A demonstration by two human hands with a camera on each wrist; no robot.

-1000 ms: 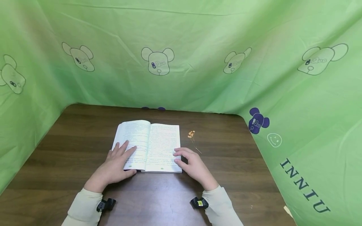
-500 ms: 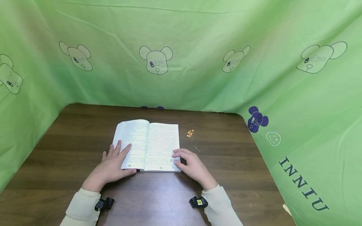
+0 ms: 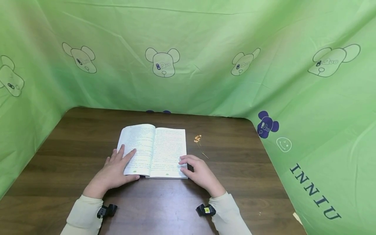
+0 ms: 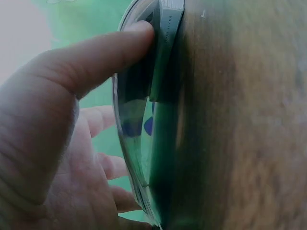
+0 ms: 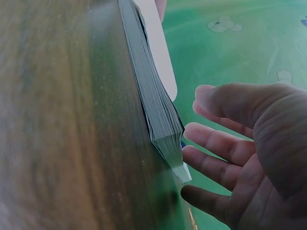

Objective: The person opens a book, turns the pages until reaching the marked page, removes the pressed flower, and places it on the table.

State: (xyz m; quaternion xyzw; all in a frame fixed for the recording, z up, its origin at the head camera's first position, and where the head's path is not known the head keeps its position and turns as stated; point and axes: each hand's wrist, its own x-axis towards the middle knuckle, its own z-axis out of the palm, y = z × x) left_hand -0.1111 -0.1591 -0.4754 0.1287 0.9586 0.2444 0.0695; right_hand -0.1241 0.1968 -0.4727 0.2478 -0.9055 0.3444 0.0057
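Observation:
An open book (image 3: 169, 153) with printed pages lies on the table in the head view. My left hand (image 3: 113, 171) rests on the lower part of the left page, fingers spread and thumb along the bottom edge. In the left wrist view the left half of the book (image 4: 125, 110) arches over a gap above the table. My right hand (image 3: 202, 173) hovers or rests at the lower right edge of the right page, fingers loosely bent; contact is hard to tell. The right wrist view shows the thick page block (image 5: 151, 86) beside the fingers, with nothing held.
A small dried flower sprig (image 3: 198, 140) lies on the brown wooden table (image 3: 235, 147), right of the book. Green cloth (image 3: 205, 81) with bear drawings hangs around the table's back and sides. Black cameras are strapped to both wrists.
My left hand has slid slightly left across the left page, its thumb shifting left along the bottom edge. The right hand stays nearly still, and the book remains open at the same spread.

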